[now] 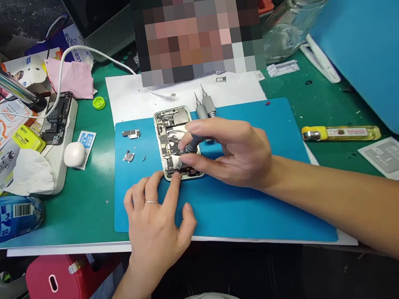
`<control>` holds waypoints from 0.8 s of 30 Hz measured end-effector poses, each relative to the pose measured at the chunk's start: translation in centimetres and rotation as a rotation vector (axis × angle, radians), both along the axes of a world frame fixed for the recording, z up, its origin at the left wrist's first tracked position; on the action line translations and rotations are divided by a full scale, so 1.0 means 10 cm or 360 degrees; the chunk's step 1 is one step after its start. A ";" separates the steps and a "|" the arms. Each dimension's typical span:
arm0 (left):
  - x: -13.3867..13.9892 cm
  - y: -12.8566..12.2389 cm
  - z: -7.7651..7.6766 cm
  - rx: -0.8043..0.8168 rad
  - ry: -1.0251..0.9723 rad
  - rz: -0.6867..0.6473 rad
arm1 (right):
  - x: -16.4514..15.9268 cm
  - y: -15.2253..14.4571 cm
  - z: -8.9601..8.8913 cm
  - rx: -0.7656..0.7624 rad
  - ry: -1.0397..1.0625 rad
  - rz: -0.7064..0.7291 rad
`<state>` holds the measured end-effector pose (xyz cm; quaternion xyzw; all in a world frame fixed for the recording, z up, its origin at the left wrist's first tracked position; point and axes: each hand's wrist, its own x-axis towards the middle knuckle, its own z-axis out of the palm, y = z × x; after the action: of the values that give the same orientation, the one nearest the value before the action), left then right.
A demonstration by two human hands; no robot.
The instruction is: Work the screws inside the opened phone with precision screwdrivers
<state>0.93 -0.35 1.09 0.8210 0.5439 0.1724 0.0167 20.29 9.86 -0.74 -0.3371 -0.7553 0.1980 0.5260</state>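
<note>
An opened smartphone [166, 144] lies on the blue mat [230, 205], its inner parts bare. My right hand [233, 149] reaches over it from the right, thumb and fingers closed round a grey screwdriver [193, 144] that points down at the phone's inside; its tip is hidden. My left hand [158, 213] rests on the mat below, with the index fingertip on the phone's lower edge and the other fingers apart. Two more grey screwdrivers [205, 104] lie beyond the phone. Left of it are a small metal bracket [131, 134] and a small silver part [129, 156].
A white paper sheet [128, 97] lies behind the mat. On the right are a yellow cutter knife [341, 132], white tweezers [319, 59] and a tilted glass jar [299, 14]. Leftward sit a white earbud case [74, 154], a green cap [98, 103] and a blue packet [5, 218].
</note>
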 end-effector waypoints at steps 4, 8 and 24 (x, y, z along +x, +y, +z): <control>0.00 0.00 0.00 -0.0013 -0.0007 0.0005 | 0.01 0.00 -0.01 0.0039 -0.0065 0.0013; 0.00 0.00 -0.01 -0.0008 -0.0017 0.0002 | 0.01 0.00 -0.03 0.0199 -0.0071 0.0003; 0.01 -0.01 0.02 -0.0067 -0.0013 -0.0012 | -0.01 0.05 -0.06 0.0544 -0.0046 0.0102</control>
<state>1.04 -0.41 1.27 0.8218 0.5444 0.1642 0.0368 20.22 10.40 -1.30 -0.2213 -0.7957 0.0786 0.5583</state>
